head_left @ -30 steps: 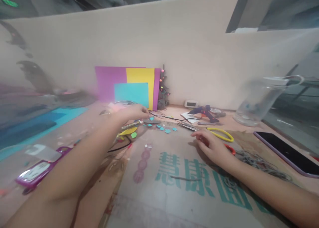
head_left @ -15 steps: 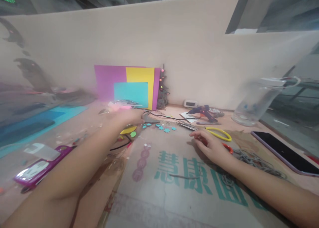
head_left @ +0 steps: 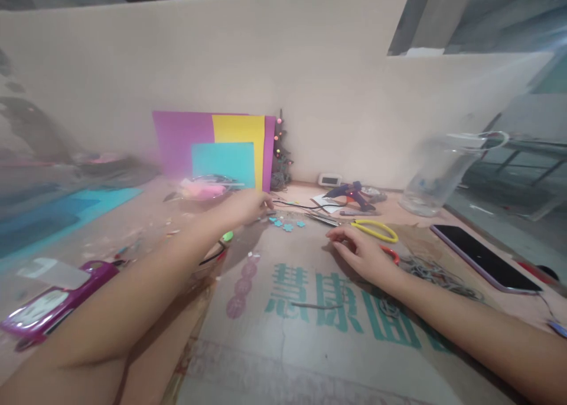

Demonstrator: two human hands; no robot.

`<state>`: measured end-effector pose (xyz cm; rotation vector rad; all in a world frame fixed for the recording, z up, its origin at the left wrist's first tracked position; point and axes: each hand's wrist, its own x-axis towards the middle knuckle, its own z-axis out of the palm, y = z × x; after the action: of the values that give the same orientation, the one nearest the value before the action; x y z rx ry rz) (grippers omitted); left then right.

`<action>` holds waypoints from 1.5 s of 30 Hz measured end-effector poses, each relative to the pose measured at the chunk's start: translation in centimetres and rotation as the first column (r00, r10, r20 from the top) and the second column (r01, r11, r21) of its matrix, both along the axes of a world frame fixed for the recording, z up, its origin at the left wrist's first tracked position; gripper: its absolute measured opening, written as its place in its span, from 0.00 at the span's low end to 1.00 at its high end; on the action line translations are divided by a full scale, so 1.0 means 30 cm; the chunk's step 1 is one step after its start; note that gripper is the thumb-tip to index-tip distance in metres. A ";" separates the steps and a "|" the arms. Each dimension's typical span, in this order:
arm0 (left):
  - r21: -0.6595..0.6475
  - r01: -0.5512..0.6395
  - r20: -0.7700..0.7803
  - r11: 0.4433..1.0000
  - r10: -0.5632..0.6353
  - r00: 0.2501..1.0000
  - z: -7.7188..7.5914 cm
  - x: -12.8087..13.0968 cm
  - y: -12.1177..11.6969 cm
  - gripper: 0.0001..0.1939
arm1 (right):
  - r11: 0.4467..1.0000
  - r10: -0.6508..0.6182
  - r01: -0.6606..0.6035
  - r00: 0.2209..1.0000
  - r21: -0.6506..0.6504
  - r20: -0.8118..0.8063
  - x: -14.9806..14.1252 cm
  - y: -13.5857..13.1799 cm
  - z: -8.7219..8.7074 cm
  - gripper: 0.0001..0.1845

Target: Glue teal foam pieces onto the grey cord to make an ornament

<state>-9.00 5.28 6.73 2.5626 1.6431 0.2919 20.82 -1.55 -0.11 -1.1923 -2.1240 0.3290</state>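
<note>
While I watch the head view from afar, I find the small blue flower shapes (head_left: 287, 227) lying flat beyond the green lettering on the printed sheet (head_left: 248, 358), just to the right of the left hand (head_left: 254, 205). That hand has its fingers bent downward, but I cannot tell whether anything is pinched in them. The right hand (head_left: 354, 248) rests loosely beside the scissors (head_left: 376, 231), fingers half bent, thumb apart, and I see nothing in its grasp. I judge the shapes to be very light, thin and somewhat soft, perhaps foam or paper, so a careless push would slide or bend them; I would pinch one by opposite edges of its outline, with little pressure. The scissors look stiff and heavier, with smooth metal blades, best held by the handle loops. A red loop (head_left: 390, 253) shows past the right hand, though I cannot make out how it joins the yellow one. The left forearm covers much of the table's left side and cuts across a green piece (head_left: 227, 236). Blur hides the tiny scraps near the fingertips, and the outer edges of the view smear badly.
</note>
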 end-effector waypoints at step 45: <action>-0.028 0.184 0.497 0.983 -0.145 0.856 -0.167 0.282 -0.126 0.11 | 0.988 0.152 -0.152 0.988 0.001 -0.013 -0.008 0.012 -0.014 0.10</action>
<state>-0.55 1.49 1.73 2.2883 1.2139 0.7800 20.59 -1.18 -0.52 -1.0281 -2.2085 0.4038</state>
